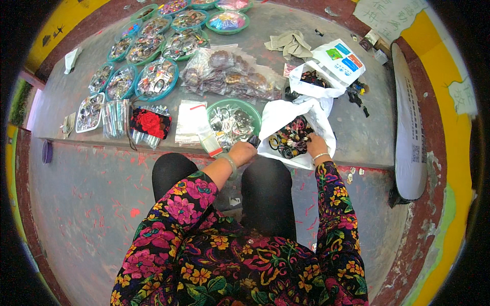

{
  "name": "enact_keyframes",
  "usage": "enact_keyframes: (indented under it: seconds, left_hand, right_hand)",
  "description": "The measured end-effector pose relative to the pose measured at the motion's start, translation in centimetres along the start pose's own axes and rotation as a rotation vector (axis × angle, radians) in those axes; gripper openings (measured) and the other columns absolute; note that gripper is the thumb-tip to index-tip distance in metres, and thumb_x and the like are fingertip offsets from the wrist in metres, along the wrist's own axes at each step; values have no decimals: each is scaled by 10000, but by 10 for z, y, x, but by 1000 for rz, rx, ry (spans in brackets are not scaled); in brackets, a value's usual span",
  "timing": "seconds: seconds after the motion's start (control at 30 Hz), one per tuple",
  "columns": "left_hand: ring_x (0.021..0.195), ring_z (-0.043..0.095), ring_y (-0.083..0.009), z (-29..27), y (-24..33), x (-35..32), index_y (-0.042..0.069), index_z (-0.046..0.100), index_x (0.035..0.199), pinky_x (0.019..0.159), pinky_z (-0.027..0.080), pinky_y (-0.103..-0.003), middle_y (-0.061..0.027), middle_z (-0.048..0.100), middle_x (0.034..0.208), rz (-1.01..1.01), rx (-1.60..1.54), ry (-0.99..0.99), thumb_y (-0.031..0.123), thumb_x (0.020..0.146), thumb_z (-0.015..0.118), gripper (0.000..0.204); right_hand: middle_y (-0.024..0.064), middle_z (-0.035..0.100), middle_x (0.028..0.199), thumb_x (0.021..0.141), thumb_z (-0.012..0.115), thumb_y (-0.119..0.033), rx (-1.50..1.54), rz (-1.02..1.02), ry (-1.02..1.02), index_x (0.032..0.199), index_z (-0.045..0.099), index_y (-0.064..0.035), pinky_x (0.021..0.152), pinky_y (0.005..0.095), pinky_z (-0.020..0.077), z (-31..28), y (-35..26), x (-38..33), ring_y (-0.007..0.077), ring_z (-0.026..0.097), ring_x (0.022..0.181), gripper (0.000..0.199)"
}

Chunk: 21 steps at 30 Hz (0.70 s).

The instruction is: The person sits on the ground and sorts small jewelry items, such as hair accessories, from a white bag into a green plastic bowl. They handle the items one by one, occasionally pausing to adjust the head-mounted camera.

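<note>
In my closed left hand (242,152) is a small dark object (253,140) that I cannot make out. That hand is between a green basin (258,118) of small white and dark pieces and an opened white plastic bag (326,125). Many black and coloured hair ties (291,137) fill the bag. My right hand (318,146) reaches over the bag's right side, its fingers curled down among the hair ties. What those fingers grip is too small to tell. Left of the basin are clear plastic sleeves (190,120) with a red edge.
Clear-bagged brown beaded items (229,71) are heaped behind the basin. Several basins of trinkets (157,79) stand at far left. A red-flowered black pouch (149,122) is nearer. Another white bag (337,64), a grey cloth (289,44) and a long white board (408,127) are on the right.
</note>
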<state>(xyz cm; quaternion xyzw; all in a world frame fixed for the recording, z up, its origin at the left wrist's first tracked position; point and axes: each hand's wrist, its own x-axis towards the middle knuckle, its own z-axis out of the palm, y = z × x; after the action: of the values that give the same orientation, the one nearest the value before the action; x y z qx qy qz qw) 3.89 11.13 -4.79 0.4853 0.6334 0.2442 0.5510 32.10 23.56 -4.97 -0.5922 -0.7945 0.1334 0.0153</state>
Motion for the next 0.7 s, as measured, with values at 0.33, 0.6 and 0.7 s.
enact_keyframes:
  seconds: [0.33,0.6,0.7]
  left_hand:
    - [647,586,-209,4,4,0,28,657,783,658,469,-303,-111,624,683,40,25,-4,291,745,553,286]
    - [690,599,-231,9,9,-3,20,648,775,692,462,-315,-146,623,710,83,-7,4,284,744,560,280]
    - [694,595,-205,10,12,-2,16,652,800,698,464,-303,-125,632,729,50,-15,-1,279,750,577,278]
  right_hand:
    - [225,594,974,734,541,-116,-272,90,-339,1009,591,21,825,386,456,29,7,26,357,548,971,311]
    - [198,490,1217,749,502,-146,394,619,-68,1213,472,-38,929,355,389,30,-37,26,322,480,1117,478]
    - [223,510,1152,763,518,-163,173,453,-21,1132,552,-90,880,406,417,59,-51,37,319,453,1118,378]
